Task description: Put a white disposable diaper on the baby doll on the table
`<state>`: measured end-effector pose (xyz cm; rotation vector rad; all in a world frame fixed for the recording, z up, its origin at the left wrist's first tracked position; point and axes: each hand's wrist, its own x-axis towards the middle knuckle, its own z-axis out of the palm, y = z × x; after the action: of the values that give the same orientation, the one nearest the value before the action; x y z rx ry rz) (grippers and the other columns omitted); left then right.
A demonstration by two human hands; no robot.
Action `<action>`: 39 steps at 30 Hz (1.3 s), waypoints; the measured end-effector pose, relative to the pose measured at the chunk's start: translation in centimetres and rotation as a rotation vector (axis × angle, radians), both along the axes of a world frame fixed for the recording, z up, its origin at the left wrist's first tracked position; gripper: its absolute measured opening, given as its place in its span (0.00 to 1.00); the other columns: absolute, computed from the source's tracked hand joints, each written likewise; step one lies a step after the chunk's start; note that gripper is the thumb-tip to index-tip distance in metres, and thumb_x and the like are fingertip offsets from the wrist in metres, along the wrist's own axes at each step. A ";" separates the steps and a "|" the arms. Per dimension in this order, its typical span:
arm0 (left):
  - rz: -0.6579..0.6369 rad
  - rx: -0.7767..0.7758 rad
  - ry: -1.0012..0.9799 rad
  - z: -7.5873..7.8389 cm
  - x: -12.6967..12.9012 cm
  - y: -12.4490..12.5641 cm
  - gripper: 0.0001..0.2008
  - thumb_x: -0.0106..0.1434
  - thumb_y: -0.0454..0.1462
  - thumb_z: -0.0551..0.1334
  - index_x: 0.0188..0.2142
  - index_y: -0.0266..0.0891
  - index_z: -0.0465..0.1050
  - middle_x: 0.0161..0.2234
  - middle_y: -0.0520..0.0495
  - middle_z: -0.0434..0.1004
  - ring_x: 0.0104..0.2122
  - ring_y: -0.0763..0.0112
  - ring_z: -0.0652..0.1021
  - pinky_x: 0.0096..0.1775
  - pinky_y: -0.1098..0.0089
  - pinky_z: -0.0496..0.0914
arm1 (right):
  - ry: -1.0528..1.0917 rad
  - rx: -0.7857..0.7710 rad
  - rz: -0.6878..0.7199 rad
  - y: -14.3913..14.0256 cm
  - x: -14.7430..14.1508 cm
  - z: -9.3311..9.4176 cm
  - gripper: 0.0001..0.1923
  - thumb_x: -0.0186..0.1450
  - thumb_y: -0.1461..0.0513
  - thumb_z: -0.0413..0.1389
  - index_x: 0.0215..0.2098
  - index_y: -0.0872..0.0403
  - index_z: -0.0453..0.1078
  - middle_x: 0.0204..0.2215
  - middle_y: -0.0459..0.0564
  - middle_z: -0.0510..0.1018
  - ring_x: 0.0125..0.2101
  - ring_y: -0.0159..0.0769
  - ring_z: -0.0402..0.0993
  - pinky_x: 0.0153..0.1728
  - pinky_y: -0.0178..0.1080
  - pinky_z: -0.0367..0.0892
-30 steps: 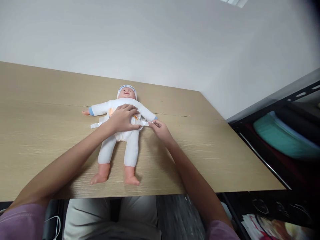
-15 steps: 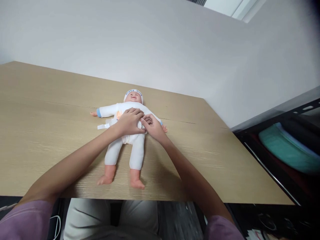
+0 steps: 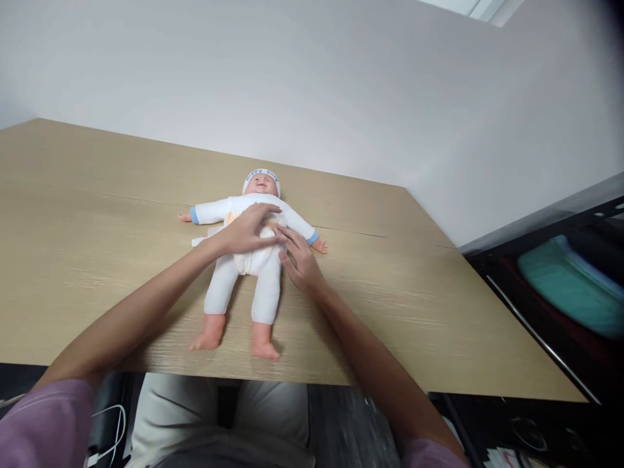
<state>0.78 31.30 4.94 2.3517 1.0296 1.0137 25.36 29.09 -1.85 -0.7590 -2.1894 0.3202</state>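
On the counter, a pale wood-grain laminate with a thin seam running across it, a baby doll lies on its back with its head toward the wall. Its body is soft white fabric, plump and rounded at the thighs, with blue cuffs at the wrists; the head, small hands and feet are smooth peach-coloured plastic, and a white cap with blue lettering sits on the head. Around its waist is a white diaper, slightly puffed and creased, with a flat white tab sticking out on the counter just beside the doll's hip on my left.

My left hand rests flat across the doll's belly, fingers spread loosely and laid on the diaper front, gripping nothing that I can make out. My right hand lies just beside it at the doll's other hip, fingers extended and a little apart, their tips pressing against the edge of the diaper; I cannot tell whether anything is pinched beneath them. The two hands nearly touch over the doll's middle.

My sleeves are a soft mauve knit, and light grey trousers show below the counter's near edge. At the far right stands a dark metal rack with a folded teal cloth on it. A plain matte white wall rises behind the counter.
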 end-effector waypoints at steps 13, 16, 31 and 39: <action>0.220 -0.325 -0.398 -6.3 -10.1 -1.3 0.31 0.72 0.65 0.65 0.48 0.40 0.80 0.48 0.41 0.84 0.49 0.53 0.80 0.54 0.54 0.74 | 0.061 0.067 -0.108 0.9 -6.6 6.1 0.17 0.84 0.55 0.52 0.60 0.46 0.81 0.45 0.54 0.80 0.48 0.49 0.78 0.58 0.53 0.74; 0.194 -0.372 -0.457 -6.3 -9.4 -0.6 0.30 0.66 0.65 0.70 0.44 0.41 0.77 0.41 0.46 0.80 0.40 0.61 0.77 0.44 0.61 0.71 | -0.008 -0.033 -0.079 2.2 -9.4 7.6 0.15 0.82 0.56 0.55 0.61 0.48 0.79 0.42 0.51 0.79 0.45 0.46 0.77 0.55 0.48 0.73; 0.587 -0.074 0.018 -6.6 -11.8 -2.4 0.16 0.74 0.53 0.63 0.43 0.44 0.68 0.38 0.42 0.77 0.42 0.51 0.77 0.54 0.49 0.71 | -0.198 -0.120 -0.209 1.8 -11.5 8.2 0.22 0.76 0.55 0.62 0.65 0.52 0.75 0.54 0.58 0.83 0.53 0.53 0.80 0.58 0.52 0.74; 0.587 -0.338 0.260 -5.7 -14.2 -2.8 0.22 0.65 0.54 0.71 0.27 0.45 0.68 0.29 0.41 0.75 0.38 0.46 0.78 0.46 0.56 0.69 | -0.330 -0.107 -0.244 1.0 -12.7 7.8 0.29 0.72 0.53 0.68 0.67 0.56 0.74 0.56 0.63 0.82 0.57 0.62 0.77 0.61 0.59 0.72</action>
<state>-13.40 28.49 -0.75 1.9696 1.8978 0.6402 12.69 30.13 5.99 -1.1975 -2.3631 0.1986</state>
